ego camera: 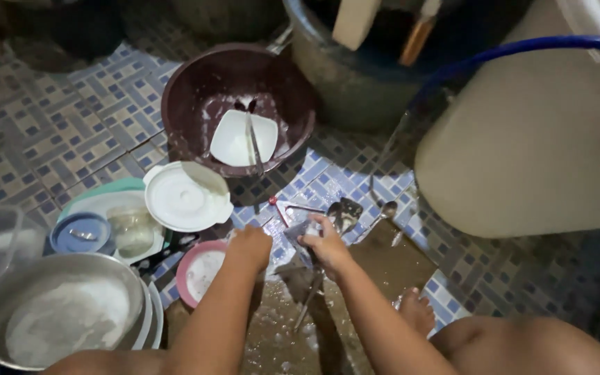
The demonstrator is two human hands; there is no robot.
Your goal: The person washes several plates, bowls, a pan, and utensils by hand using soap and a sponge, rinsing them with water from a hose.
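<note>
My left hand (251, 246) is curled into a fist above the wet tiled floor, next to a pink-rimmed plate (199, 272); what it grips is hidden. My right hand (324, 243) holds a soapy grey sponge or cloth (298, 232) against a long metal utensil (314, 285) whose handle points down toward me. Just beyond my right hand, several spoons and a slotted spatula (347, 212) lie on the tiles. A dark maroon basin (189, 90) farther away holds a white square dish (234, 139) and metal utensils in soapy water.
At left sit a white lid (185, 196), a blue-rimmed bowl (81, 232), a teal tray (116, 186) and a steel bowl (64, 309) with foam. A dark bucket (348, 76) and a large pale container (536, 139) with a blue hose stand at the back right. My bare foot (417, 310) rests on the wet floor.
</note>
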